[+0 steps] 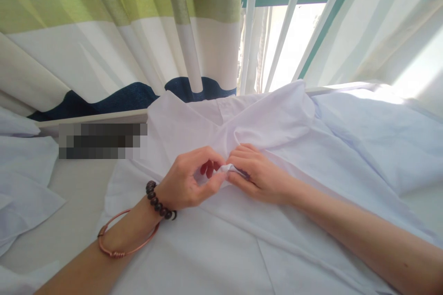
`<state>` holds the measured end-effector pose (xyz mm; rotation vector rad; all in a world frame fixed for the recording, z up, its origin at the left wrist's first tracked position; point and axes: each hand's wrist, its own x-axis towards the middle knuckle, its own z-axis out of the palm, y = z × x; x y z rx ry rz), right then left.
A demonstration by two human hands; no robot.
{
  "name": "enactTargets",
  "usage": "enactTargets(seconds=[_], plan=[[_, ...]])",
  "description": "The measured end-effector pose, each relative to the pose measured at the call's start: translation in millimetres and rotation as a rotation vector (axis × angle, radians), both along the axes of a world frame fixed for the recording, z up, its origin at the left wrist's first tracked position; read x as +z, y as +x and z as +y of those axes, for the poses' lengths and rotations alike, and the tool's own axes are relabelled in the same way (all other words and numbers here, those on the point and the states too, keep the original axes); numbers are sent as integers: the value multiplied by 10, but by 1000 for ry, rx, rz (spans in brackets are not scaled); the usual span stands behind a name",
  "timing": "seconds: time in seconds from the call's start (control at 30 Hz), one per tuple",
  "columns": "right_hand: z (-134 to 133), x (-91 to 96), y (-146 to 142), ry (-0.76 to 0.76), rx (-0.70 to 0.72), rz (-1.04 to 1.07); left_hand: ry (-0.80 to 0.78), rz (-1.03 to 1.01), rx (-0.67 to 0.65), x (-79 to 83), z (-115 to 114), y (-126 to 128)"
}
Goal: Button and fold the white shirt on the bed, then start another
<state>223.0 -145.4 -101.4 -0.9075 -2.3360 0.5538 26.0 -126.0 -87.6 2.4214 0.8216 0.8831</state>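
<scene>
A white garment (270,133), which looks like a collared shirt or coat, lies spread over the table before me. My left hand (194,177) pinches a small fold of its cloth between thumb and fingertips. On that wrist are a dark bead bracelet and a copper-coloured bangle. Right beside it, my right hand (256,173) is closed on the same fold, thumb below and fingers above, the tips of both hands nearly touching. Whether a button or buttonhole lies inside the pinched cloth is hidden by the fingers.
More white cloth (24,184) lies at the left on the pale tabletop (83,203). Behind the table hangs a green, white and navy curtain (145,32). White window bars (282,27) stand at the back, with a sheer curtain (374,32) to their right. A blurred-out patch covers something at the left back.
</scene>
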Motion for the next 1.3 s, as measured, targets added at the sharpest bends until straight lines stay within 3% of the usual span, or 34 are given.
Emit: enactTargets(seconds=[0.17,0.33,0.6,0.77,1.07,1.2,1.3], plan=[[-5,-15,-19,13,-74,-14,-32,37,10,-25,-1,10],[10,-12,-19,-16,-36,4,-99,72,21,-52,1,-15],[12,13,-2,-52,11,5,-364,-11,20,-12,45,-29],[16,3,-9,-49,3,10,-291,-14,51,-14,31,-27],[13,-20,-12,19,-10,-20,-196,20,31,-14,3,-21],[15,-47,-16,92,-25,-13,-317,-41,30,11,33,-46],[10,-78,-15,237,-79,31,-446,-57,33,14,67,-66]])
